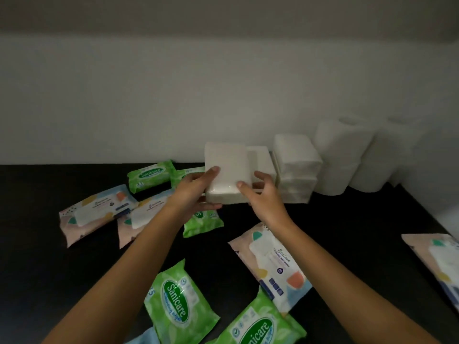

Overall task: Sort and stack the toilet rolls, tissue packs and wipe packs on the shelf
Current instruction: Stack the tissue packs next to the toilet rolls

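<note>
Together, left hand and right hand clasp a tissue pack above scattered wipe packs.

The left hand and right hand grip a white tissue pack beside stacked tissue packs. Toilet rolls stand further right. Green Sanicare wipe packs lie on the black shelf.
</note>
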Demonstrator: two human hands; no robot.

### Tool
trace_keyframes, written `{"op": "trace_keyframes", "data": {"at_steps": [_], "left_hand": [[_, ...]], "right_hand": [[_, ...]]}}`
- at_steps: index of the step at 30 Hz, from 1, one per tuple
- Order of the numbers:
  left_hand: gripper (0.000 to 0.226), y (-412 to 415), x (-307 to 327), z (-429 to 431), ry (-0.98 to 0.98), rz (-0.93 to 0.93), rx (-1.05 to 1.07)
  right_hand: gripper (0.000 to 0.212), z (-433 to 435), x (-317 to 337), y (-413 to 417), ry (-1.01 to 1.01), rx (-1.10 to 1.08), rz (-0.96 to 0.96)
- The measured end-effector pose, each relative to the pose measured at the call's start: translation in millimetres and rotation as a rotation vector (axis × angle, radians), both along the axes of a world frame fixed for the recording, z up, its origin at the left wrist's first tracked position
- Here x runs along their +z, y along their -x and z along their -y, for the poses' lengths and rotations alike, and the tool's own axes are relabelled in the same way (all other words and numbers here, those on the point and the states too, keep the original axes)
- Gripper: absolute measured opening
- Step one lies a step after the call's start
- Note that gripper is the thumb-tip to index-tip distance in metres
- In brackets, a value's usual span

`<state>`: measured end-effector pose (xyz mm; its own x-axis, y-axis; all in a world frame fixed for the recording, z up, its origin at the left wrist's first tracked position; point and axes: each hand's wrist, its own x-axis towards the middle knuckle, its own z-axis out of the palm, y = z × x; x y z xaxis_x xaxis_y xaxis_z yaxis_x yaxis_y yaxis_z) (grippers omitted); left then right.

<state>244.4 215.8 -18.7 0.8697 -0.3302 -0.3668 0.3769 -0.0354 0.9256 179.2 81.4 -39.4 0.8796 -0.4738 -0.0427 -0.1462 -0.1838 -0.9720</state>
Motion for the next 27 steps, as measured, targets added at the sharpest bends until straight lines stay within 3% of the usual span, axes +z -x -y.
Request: {"op": "trace_keyframes", "data": {"at_steps": [5, 9, 14, 22, 27], "left_hand": [[0.058, -12.8, 3.1, 38.9, 0.000, 0.033, 0.015], [0.050, -23.4, 3.0, 61.1, -0.113, 0.106, -0.033], [0.025, -31.2, 0.9, 77.7, -0.149, 0.212, -0.036], [0.047, -33.0, -16.1, 88.9, -0.111, 0.220, -0.046], [0.054, -27.1, -19.4, 102.4, -0.125, 0.238, -0.025]], "right_hand": [[0.049, 23.9, 3.6, -6.2, -0.094, -0.073, 0.023], [0.050, 40.1, 2.0, -17.2, -0.112, -0.178, 0.037], [0.043, 47.0, -6.1, -26.1, -0.186, -0.253, 0.092], [0.015, 52.4, -22.0, -27.7, -0.177, -0.292, 0.146], [0.012, 55.2, -31.2, -20.0, -0.131, -0.316, 0.121]]}}
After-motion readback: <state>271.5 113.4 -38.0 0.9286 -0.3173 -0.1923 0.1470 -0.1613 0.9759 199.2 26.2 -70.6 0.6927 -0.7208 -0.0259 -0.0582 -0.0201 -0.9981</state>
